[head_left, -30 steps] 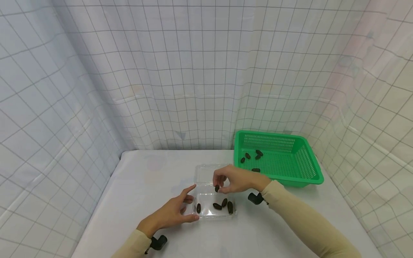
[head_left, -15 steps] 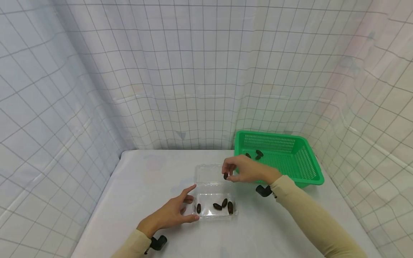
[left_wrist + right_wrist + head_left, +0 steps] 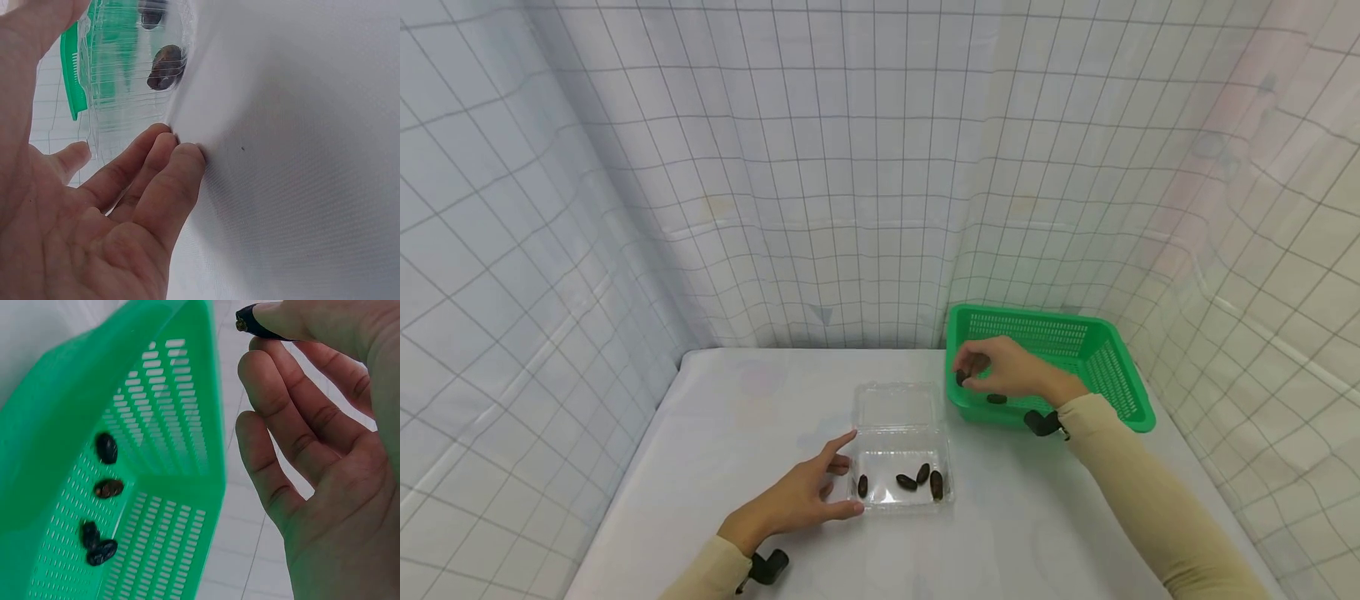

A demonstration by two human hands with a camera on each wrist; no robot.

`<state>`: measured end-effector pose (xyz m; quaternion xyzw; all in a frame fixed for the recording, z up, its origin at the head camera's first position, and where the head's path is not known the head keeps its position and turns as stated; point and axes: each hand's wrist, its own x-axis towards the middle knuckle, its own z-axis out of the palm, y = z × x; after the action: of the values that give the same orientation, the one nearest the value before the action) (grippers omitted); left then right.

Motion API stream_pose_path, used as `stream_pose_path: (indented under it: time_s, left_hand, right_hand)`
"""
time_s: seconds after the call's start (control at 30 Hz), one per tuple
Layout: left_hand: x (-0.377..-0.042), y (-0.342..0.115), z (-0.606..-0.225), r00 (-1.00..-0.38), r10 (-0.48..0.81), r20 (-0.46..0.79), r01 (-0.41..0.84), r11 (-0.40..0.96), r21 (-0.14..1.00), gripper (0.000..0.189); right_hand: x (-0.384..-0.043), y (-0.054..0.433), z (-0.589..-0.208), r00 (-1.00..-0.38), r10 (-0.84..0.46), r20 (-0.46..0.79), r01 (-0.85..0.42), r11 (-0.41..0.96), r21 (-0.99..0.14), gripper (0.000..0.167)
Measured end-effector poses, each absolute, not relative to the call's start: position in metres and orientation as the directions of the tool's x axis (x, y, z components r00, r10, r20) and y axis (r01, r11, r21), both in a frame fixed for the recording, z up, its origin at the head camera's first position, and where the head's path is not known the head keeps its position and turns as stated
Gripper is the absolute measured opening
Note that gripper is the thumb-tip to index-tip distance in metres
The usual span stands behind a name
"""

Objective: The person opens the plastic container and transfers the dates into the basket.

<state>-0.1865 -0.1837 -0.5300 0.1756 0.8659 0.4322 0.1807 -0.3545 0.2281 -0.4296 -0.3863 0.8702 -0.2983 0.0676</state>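
Observation:
In the head view, a clear plastic clamshell box [image 3: 891,442] lies with its lid folded back, several dark brown dates [image 3: 907,482] inside. My left hand [image 3: 801,496] rests at the box's left side, thumb near the front corner and index finger at the hinge end, fingers spread. In the left wrist view, its fingertips [image 3: 187,153] sit right by the box's edge. My right hand [image 3: 1011,368] is over the left part of a green basket [image 3: 1120,392]. Between its thumb and fingers it pinches a date [image 3: 265,324].
Several other dates [image 3: 107,447] lie in the basket, and one date [image 3: 996,399] shows near its front side. A white cloth covers the table [image 3: 760,417]. Checked white curtains [image 3: 820,208] hang behind and on both sides.
My right hand has moved from over the box rightward and back to the basket, with the date still pinched. The left hand and the box have stayed nearly still.

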Motion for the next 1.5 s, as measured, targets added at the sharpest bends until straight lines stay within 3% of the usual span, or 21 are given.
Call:
stream_pose_path:
  time_s: [0.87,1.5]
  left_hand:
    - [-0.183,-0.183,-0.528,-0.873,0.465,-0.150,0.150,0.547,0.823,0.115]
    - [-0.185,-0.184,-0.529,-0.874,0.462,-0.152,0.148,0.550,0.822,0.115]
  right_hand:
    - [-0.400,0.267,-0.444,-0.823,-0.567,-0.038,-0.479,0.728,-0.490,0.026]
    - [-0.403,0.271,-0.452,-0.863,-0.504,0.012,-0.457,0.772,-0.443,0.031]
